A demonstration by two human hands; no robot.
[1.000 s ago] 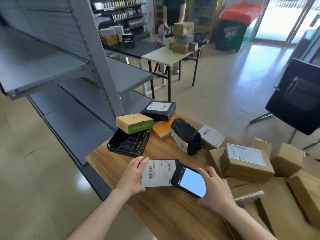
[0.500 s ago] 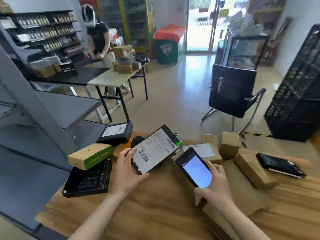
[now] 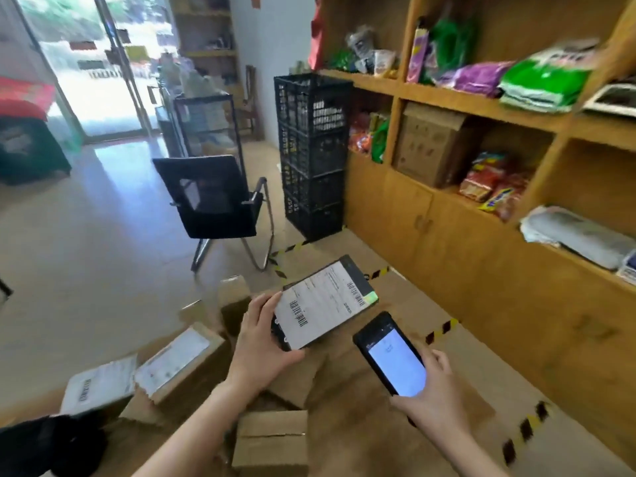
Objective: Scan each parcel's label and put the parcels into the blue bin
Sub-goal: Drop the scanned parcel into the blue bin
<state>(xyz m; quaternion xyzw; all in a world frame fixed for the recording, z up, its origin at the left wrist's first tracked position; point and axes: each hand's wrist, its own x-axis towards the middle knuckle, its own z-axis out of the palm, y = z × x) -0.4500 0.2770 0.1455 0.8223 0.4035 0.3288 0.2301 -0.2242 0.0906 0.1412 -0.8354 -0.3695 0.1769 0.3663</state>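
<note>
Turning away from the table, is that what the head view shows now?

Yes. A second ago the flat black parcel [image 3: 325, 304] lay on the wood with the phone [image 3: 392, 356] held over its label [image 3: 315, 309]. Now it is up in the air at the centre of the frame. Wooden shelving [image 3: 481, 208] fills the right side, where none showed before.

What has hold of it?

The left hand [image 3: 261, 342] grips its left end between fingers and thumb, label facing up. The right hand [image 3: 433, 397] is curled round the phone at lower right, screen lit. The phone sits just beside the parcel and is no longer over the label.

So the scan is done?

I judge so, with the phone drawn aside and the parcel lifted. That leaves the drop.

And the blue bin?

Not in the frame. I see cardboard boxes [image 3: 179, 359] at lower left, a black chair [image 3: 213, 197] left of centre and stacked black crates [image 3: 313, 153] above the parcel. The turn is probably toward the bin, but I cannot tell where it stands.
</note>
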